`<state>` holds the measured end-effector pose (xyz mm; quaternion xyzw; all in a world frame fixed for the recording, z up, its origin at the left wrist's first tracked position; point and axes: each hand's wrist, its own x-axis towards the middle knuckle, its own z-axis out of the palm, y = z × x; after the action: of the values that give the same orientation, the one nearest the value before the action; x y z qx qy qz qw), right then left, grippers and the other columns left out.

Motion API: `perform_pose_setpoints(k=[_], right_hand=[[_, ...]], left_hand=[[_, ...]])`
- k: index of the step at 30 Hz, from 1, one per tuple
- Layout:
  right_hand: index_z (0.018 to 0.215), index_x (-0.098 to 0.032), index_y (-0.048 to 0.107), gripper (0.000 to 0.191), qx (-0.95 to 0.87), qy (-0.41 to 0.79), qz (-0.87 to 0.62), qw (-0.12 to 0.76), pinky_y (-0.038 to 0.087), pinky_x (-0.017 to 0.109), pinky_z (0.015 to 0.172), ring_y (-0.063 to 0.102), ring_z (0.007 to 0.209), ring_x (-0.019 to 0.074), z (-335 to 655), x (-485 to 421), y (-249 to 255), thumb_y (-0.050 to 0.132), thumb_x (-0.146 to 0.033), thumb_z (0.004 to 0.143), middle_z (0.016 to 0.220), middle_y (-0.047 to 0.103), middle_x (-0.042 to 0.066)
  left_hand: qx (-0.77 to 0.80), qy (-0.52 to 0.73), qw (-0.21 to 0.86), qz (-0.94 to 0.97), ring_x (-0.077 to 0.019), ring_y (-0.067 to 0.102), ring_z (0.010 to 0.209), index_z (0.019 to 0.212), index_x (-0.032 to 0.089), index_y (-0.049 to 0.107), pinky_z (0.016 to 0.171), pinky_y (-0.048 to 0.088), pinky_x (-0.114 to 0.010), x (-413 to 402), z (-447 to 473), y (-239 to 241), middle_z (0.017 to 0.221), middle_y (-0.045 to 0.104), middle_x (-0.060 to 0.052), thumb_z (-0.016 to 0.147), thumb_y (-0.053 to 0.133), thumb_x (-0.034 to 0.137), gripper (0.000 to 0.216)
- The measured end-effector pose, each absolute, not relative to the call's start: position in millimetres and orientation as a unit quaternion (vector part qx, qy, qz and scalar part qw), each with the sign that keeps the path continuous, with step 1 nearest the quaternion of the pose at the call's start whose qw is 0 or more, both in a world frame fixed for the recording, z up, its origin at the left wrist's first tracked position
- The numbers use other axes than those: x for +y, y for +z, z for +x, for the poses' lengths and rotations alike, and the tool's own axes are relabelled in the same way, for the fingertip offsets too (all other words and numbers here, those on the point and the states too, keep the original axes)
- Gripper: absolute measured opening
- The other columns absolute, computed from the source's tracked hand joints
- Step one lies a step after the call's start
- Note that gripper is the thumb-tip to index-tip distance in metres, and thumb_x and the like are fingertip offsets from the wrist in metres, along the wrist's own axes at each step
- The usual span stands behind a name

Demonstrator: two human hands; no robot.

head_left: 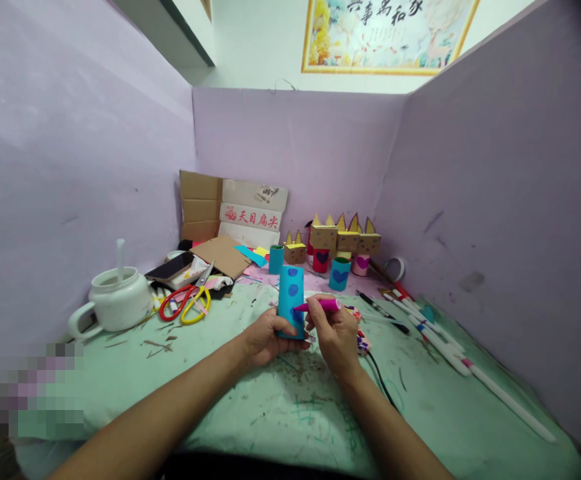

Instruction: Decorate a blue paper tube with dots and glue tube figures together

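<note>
Head view: left hand [266,338], centre of frame, curled round the lower part of a blue tube [291,281], upright, dark-blue spots down its front. Right hand [339,337], right of centre, fingers closed on a magenta marker [326,305], tip at the tube's front; contact unclear. White pot [123,310] at left of frame; scissors [203,291] between pot and tube.
</note>
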<state>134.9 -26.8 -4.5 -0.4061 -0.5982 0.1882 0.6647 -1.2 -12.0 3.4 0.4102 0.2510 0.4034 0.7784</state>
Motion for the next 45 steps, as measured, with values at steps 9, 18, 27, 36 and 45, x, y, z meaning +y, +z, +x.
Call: perform_pose_setpoints(k=[9,18,27,36,45], right_hand=[[0.074,-0.017,0.068,0.031,-0.573,0.172,-0.433,0.674,0.046,0.027,0.049,0.058,0.049,0.0145,136,-26,-4,0.06,-0.044,0.087,0.057,0.061,0.0],[0.076,-0.017,0.067,0.032,-0.587,0.187,-0.411,0.672,0.045,0.026,0.048,0.056,0.047,0.0138,134,-28,-4,0.059,-0.045,0.088,0.056,0.059,-0.001],[0.078,-0.018,0.068,0.028,-0.608,0.191,-0.398,0.66,0.046,0.026,0.05,0.057,0.048,0.0142,132,-29,-4,0.059,-0.043,0.088,0.056,0.061,-0.001],[0.072,-0.017,0.066,0.031,-0.548,0.178,-0.413,0.705,0.044,0.026,0.048,0.053,0.044,0.0128,136,-32,3,0.059,-0.043,0.086,0.049,0.055,-0.003],[0.072,-0.017,0.065,0.03,-0.532,0.177,-0.406,0.722,0.044,0.025,0.045,0.054,0.043,0.0122,136,-33,5,0.061,-0.043,0.085,0.05,0.057,-0.003]], left_hand=[[0.258,0.407,0.777,0.404,-0.019,0.062,0.068,0.08,0.013,0.063,0.07,0.049,-0.036,-12,-2,2,0.073,0.065,-0.004,0.051,0.06,0.003,0.031],[0.26,0.405,0.777,0.406,-0.0186,0.061,0.068,0.079,0.013,0.065,0.069,0.049,-0.036,-12,-1,4,0.072,0.065,-0.004,0.048,0.06,0.003,0.033],[0.233,0.405,0.783,0.41,-0.0176,0.059,0.068,0.079,0.013,0.066,0.071,0.048,-0.036,-12,-1,2,0.071,0.065,-0.004,0.05,0.06,0.002,0.031],[0.26,0.416,0.785,0.379,-0.0191,0.062,0.069,0.077,0.012,0.063,0.072,0.051,-0.035,-10,-6,3,0.07,0.067,-0.006,0.049,0.056,0.002,0.031],[0.275,0.422,0.788,0.353,-0.0196,0.062,0.063,0.073,0.01,0.062,0.068,0.051,-0.036,-6,-8,1,0.07,0.065,-0.008,0.051,0.056,0.004,0.024]])
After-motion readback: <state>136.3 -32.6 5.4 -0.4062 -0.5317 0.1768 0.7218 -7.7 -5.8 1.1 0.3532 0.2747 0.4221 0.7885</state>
